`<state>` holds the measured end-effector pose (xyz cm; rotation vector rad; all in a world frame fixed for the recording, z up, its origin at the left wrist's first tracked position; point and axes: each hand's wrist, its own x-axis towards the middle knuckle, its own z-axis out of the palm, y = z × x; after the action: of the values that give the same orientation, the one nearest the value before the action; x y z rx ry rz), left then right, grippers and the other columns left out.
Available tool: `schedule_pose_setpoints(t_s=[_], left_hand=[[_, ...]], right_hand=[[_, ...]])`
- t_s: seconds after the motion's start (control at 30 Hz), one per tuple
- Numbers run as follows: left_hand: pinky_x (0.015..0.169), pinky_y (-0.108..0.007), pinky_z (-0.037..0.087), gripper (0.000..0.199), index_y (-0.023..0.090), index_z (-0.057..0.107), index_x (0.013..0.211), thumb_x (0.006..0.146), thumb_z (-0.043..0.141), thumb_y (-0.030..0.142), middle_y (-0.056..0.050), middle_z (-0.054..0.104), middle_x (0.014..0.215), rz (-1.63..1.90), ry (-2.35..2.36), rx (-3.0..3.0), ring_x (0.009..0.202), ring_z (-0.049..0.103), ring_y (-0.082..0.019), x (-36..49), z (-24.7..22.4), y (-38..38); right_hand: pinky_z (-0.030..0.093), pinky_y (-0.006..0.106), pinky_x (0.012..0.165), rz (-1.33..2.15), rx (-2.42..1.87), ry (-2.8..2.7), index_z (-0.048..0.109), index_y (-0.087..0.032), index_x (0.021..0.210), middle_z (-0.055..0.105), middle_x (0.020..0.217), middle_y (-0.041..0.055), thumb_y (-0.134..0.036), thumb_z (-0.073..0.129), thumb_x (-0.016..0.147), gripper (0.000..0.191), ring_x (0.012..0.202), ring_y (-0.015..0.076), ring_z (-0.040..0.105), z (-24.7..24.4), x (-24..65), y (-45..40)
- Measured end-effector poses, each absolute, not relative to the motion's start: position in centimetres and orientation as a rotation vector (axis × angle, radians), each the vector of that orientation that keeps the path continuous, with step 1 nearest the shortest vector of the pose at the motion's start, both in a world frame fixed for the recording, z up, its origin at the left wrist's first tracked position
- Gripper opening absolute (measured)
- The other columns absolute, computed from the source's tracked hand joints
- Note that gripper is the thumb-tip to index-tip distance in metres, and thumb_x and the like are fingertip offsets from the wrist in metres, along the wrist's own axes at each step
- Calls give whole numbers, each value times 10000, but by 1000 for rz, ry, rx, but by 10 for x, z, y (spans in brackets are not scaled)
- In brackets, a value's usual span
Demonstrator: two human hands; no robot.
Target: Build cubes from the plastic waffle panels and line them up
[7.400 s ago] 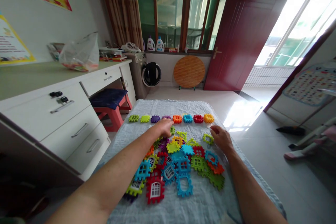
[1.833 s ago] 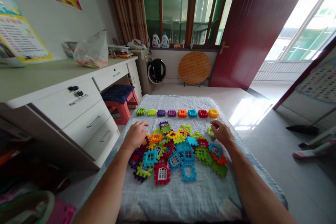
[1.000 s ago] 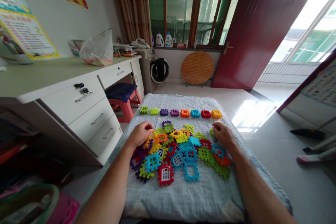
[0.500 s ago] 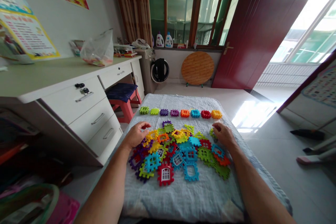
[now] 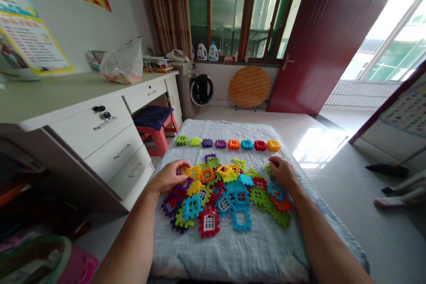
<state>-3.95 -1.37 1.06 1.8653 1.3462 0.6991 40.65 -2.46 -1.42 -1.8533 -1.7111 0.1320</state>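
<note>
Door: red, standing open behind the table; its top (image 5: 319,40) is cut off by the upper edge.
Desk: pale top (image 5: 60,91), its left end out of view.
Table: covered by a pale blue cloth (image 5: 239,253); forearms hide parts of both sides.
Pile: overlapping notched plastic pieces (image 5: 234,186) mid-table, between the hands; many lie partly buried, so a count is unsafe.
Row: eight coloured groups of pieces (image 5: 233,144) beyond the pile, spaced apart; how many sit in each is hard to make out.
Left hand: at the pile's left edge (image 5: 166,177), thumb and forefinger apart around a yellow-orange patch; whether they pinch anything, I cannot tell.
Right hand: beside the pile's right side (image 5: 283,172), fingers curled; their grip cannot be told.
Green piece: by the right fingertips (image 5: 269,168), mostly hidden.
</note>
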Motion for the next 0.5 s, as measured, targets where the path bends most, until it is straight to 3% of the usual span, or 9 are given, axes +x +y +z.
schedule_pose_setpoints(t_s=[0.17, 0.33, 0.4, 0.5], left_hand=[[655, -260, 494, 214, 172, 641, 855, 695, 591, 305, -6, 662, 761, 997, 1427, 1874, 686, 607, -156, -30, 14, -11], [883, -358, 469, 154, 199, 669, 808, 730, 553, 262, -40, 683, 895, 1274, 1573, 2083, 901, 606, -210, -22, 14, -6], [969, -391, 422, 148, 213, 672, 790, 715, 545, 227, -46, 678, 975, 1235, 1558, 2185, 1009, 578, -225, -20, 11, -4], [952, -388, 430, 209, 220, 670, 788, 644, 526, 174, -32, 671, 986, 934, 1474, 2262, 971, 584, -221, -22, 7, -4]], right_hand=[[442, 265, 678, 132, -1847, -1708, 690, -177, 889, 672, 732, 33, -317, 468, 754, 295, 663, 160, 586, -15, 407, -25], [447, 263, 684, 132, -1852, -1712, 693, -179, 893, 676, 745, 40, -315, 470, 759, 294, 676, 163, 604, -15, 407, -25], [450, 266, 694, 140, -1852, -1713, 690, -180, 899, 684, 766, 43, -312, 465, 763, 294, 693, 166, 609, -15, 408, -24], [453, 270, 708, 142, -1853, -1713, 688, -187, 901, 692, 783, 39, -309, 464, 763, 289, 707, 169, 612, -16, 408, -24]])
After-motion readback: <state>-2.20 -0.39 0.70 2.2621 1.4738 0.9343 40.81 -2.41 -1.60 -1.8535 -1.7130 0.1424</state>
